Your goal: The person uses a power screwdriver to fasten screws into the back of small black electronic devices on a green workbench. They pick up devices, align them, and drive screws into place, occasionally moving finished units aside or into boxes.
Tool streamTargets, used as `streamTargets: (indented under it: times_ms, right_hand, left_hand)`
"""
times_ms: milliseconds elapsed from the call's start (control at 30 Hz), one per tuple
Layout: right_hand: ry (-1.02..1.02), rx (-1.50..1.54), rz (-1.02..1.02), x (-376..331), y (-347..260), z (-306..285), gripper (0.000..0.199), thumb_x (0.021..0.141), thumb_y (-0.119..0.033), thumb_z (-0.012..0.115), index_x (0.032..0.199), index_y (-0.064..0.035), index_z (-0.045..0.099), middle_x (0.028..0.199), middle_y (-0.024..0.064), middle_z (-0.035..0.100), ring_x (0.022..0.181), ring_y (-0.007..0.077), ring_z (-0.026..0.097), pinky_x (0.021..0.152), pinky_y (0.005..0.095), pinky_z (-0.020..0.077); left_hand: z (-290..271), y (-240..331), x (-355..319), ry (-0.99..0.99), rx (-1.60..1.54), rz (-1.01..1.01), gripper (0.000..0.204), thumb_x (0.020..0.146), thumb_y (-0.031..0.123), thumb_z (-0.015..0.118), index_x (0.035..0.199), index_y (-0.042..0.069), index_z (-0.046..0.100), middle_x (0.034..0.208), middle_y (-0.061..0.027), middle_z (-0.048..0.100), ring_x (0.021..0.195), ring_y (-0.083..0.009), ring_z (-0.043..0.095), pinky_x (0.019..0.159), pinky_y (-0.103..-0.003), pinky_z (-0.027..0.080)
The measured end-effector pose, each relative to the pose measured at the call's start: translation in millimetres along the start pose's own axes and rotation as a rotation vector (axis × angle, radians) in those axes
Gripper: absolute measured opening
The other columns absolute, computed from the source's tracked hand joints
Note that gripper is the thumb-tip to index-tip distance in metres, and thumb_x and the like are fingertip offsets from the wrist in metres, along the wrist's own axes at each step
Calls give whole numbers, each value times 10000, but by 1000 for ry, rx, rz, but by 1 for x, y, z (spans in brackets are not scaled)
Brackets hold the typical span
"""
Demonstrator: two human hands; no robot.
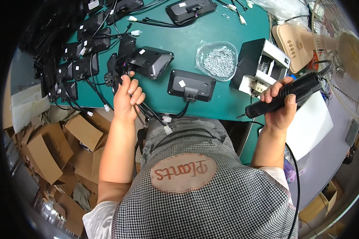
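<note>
My left hand (127, 97) is closed around a bundle of black cables (147, 113) with white connectors, at the front edge of the green table (211, 36). The cables run up to a black device (149, 61) lying tilted just beyond the hand. My right hand (281, 105) grips a black electric screwdriver (285, 95), its tip pointing down-left, held in front of a black and white screw feeder box (259, 65). Another black device (190, 85) lies flat between the two hands, its cable hanging over the table edge.
A clear bag of silver screws (218, 61) lies mid-table. Several black devices (81, 59) with cables are stacked at the left, one more (189, 10) at the back. A fan (343, 55) stands at right. Cardboard boxes (60, 147) cover the floor at left.
</note>
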State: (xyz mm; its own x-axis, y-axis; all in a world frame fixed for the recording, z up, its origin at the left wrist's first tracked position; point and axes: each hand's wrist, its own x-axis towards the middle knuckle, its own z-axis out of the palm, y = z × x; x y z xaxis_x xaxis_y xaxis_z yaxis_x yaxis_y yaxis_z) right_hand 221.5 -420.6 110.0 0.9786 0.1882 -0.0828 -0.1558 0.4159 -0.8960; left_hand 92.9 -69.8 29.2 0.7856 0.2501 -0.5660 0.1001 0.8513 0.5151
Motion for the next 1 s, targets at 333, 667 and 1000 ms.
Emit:
streamTargets:
  times_ms: [333, 667, 1000]
  right_hand:
    - [16, 7, -9, -8, -3, -5, 546, 790, -374, 693, 1146, -40, 446, 768, 84, 518, 624, 193, 544, 591, 356, 477]
    - [42, 45, -29, -6, -11, -7, 558, 782, -370, 716, 1143, -48, 437, 775, 79, 520, 628, 193, 550, 598, 351, 482]
    - [42, 85, -60, 26, -26, 6, 622, 716, -385, 777, 1100, -47, 424, 732, 71, 503, 578, 189, 540, 558, 337, 488]
  left_hand:
    - [5, 10, 16, 67, 248, 131, 248, 988, 304, 435, 1059, 83, 523, 608, 44, 354, 412, -55, 278, 415, -221, 262]
    - [41, 80, -20, 89, 361, 216, 307, 968, 327, 476, 971, 34, 567, 540, 68, 296, 387, -40, 243, 381, -219, 220]
    - [43, 123, -75, 386, 504, 384, 269, 966, 326, 482, 898, 68, 519, 538, 70, 313, 377, -37, 251, 359, -206, 217]
